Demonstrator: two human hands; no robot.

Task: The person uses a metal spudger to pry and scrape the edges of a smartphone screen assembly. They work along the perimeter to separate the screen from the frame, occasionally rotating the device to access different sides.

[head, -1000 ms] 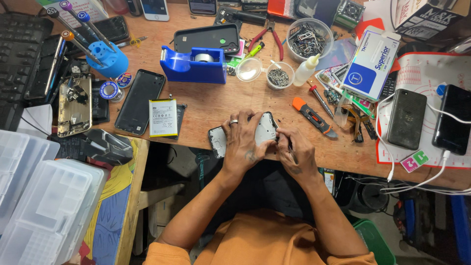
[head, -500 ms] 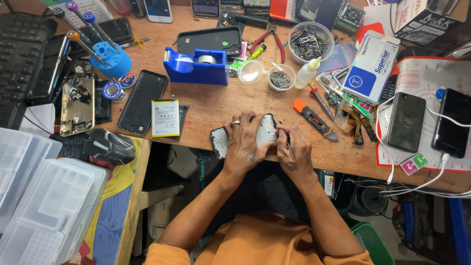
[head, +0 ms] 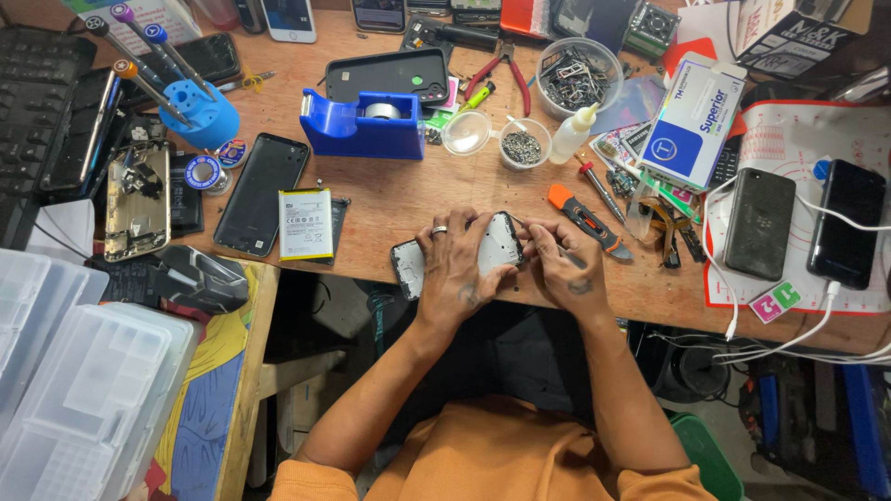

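Hands meet at the worktop's [head: 390, 199] near edge. Left hand [head: 457, 269] wraps over an opened phone [head: 497, 246], likely steadying it, inner side up. Right hand [head: 566, 264] is curled narrow at its right end; whether it pinches a tool is unclear. Phone's long axis runs left to right, tilted slightly away.

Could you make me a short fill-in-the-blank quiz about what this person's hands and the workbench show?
1. The left hand wears a ____ on one finger.
2. Both hands hold an opened phone at the near edge of the ____ workbench.
3. The tape dispenser is coloured ____.
4. Just beyond the right hand lies a utility knife with an ____ handle.

Missing words: ring; wooden; blue; orange
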